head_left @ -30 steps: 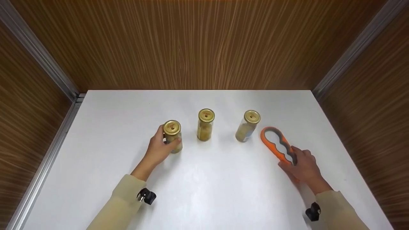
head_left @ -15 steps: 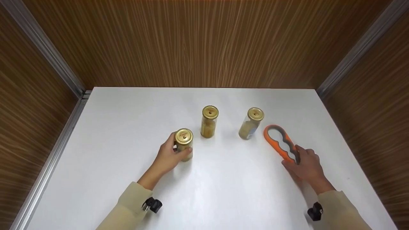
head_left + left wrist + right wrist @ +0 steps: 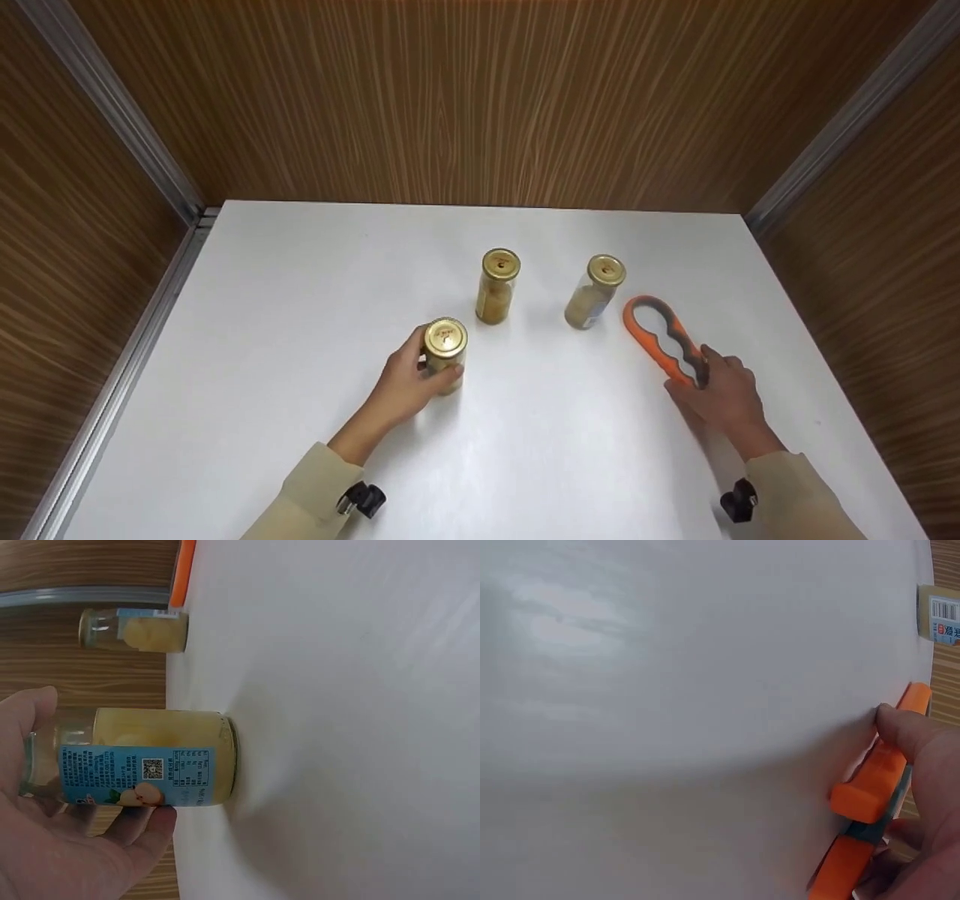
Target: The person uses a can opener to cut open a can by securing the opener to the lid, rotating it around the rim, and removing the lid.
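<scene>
My left hand (image 3: 405, 386) grips a glass jar (image 3: 445, 339) from its left side, thumb across the near side. The jar stands upright with a gold lid; in the left wrist view its blue label (image 3: 139, 776) shows an apple picture and pale yellow contents show through the glass. In the right wrist view the thumb of my right hand (image 3: 937, 780) lies over the orange body of a jar opener (image 3: 877, 780). This orange and grey multi-size opener (image 3: 649, 339) points away to the left, its near end covered by the right hand.
Two more gold-lidded jars stand farther back: one jar (image 3: 496, 289) behind the held one, another jar (image 3: 594, 294) left of the opener. The white tabletop (image 3: 555, 435) is bounded by a wood-grain back panel (image 3: 480, 105) and side panels.
My left hand has brought its jar nearer to me and to the right, away from the row of the other two. The right hand and opener have stayed about where they were.
</scene>
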The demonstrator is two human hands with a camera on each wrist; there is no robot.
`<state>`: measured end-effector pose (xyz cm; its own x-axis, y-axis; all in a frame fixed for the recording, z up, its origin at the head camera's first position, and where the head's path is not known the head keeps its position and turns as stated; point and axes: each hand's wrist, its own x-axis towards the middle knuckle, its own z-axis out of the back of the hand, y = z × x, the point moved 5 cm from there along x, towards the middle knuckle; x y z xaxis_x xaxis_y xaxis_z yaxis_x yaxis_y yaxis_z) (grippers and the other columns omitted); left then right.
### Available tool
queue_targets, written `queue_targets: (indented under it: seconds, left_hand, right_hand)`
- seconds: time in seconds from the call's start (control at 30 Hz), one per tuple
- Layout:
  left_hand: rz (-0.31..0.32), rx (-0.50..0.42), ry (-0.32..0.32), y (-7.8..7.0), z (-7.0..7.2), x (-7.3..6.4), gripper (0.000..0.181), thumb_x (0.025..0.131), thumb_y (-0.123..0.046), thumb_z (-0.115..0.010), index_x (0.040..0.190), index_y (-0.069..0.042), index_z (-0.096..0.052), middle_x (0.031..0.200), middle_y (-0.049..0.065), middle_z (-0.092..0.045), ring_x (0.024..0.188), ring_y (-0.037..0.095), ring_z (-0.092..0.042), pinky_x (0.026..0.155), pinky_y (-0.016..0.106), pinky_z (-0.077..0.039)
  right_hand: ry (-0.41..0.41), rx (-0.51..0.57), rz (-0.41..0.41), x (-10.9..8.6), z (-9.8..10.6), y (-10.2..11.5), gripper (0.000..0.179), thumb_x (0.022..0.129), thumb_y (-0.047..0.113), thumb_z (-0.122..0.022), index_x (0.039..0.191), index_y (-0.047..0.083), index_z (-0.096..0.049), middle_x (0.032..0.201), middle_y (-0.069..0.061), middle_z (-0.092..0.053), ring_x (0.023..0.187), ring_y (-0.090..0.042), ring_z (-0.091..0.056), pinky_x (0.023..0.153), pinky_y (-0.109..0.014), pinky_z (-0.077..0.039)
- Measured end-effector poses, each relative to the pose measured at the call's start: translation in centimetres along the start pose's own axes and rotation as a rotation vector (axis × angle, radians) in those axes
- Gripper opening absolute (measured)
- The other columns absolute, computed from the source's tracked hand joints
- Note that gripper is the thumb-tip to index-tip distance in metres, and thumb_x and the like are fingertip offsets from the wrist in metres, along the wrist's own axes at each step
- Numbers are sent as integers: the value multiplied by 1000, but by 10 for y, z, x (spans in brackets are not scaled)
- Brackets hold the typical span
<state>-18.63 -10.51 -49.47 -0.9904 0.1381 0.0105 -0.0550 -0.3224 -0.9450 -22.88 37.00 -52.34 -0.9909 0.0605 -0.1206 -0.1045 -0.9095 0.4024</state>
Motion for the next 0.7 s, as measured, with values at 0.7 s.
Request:
queue_targets:
  seconds: [0.7]
  left_hand:
    - [-78,-10,119,-13,-43,-17,69,87,-31,-75,146,-14,-43,142,4,-55,134,22,-49,108,45,-43]
  right_hand:
    - [82,74,-28,0,3,-7,55,83,41,-78,111,-4,-62,86,-13,-62,70,-23,-60,57,-33,-47]
